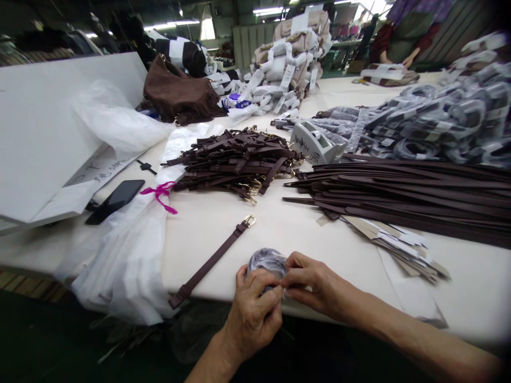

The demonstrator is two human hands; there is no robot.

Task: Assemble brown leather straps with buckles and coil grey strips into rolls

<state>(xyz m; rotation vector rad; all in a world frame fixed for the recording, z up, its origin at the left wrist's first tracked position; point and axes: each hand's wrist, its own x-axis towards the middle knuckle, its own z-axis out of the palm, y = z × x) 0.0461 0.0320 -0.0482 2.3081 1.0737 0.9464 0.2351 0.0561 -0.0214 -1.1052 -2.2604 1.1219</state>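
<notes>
At the table's front edge, a coiled strap in clear plastic wrap (266, 260) is gripped between my two hands. My left hand (257, 306) closes around its near left side, fingers bent over it. From the right, my right hand (309, 282) pinches at the coil's edge, fingertips close to those of my left hand; what exactly they pinch is too small to make out. Left of the coil lies a short dark brown buckle strap (211, 260) with a gold buckle. Beyond it sits a pile of similar buckle straps (239, 157).
Long brown straps (407, 194) and cardboard strips (395, 244) lie right. A tape dispenser (317, 143) stands behind, near wrapped coils (447, 117). Left are plastic bags (123, 255), a phone (115, 201) and a fringed brown bag (179, 93). A person (411, 32) works at the far right.
</notes>
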